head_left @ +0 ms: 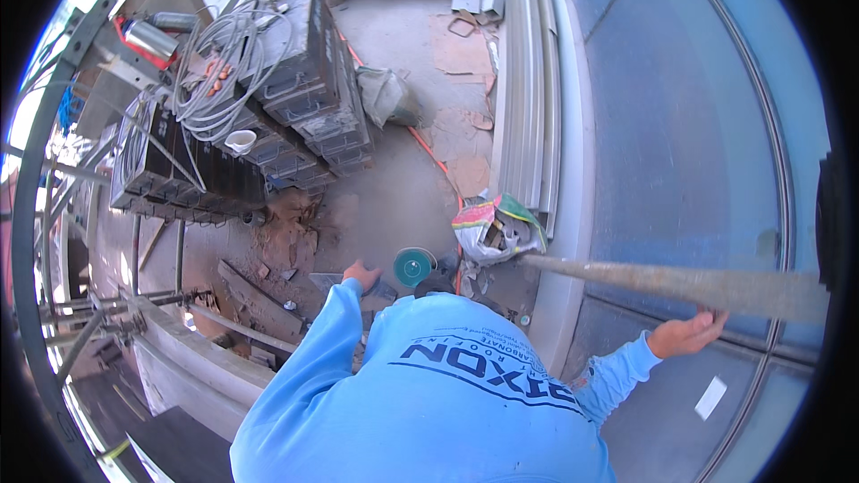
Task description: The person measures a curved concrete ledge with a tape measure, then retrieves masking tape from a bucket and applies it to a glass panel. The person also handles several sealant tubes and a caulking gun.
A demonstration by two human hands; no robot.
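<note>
My left hand (361, 275), in a light blue sleeve, is low in front of me, left of a round pail (413, 266) with a green top or contents. A grey flat surface lies close to its fingers, which are too small and blurred to show a grip. Out to the right, my right hand (687, 334) is turned palm up with the fingers loosely stretched. Its fingertips reach the lower edge of a long, worn pole (662, 277), which slants from near the bag toward the right rim. I cannot tell whether they touch.
A multicoloured sack (497, 231) of scraps stands beyond the pail. Stacked black crates (286, 80) carry coiled cable (219, 72) at the left. Metal profiles (526, 80) run along a glass wall (680, 125). An orange hose (428, 150), rubble and scaffold tubes (242, 329) are also around.
</note>
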